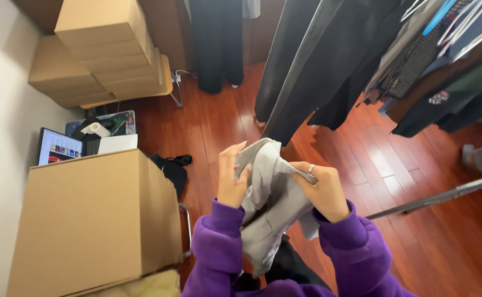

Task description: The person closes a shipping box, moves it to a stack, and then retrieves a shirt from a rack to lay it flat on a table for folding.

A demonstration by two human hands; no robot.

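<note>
Two hands work one grey garment, held up at chest height above the wooden floor. Left hand is closed on one bunched edge, thumb over the cloth; right hand, ring on a finger, pinches a fold tight. To handle it well, I judge both grips should stay firm while the loose hem hangs free of the purple sleeves. Beside them stands a large cardboard box; farther off, dark clothes hang and stacked boxes rest by the wall.
</note>
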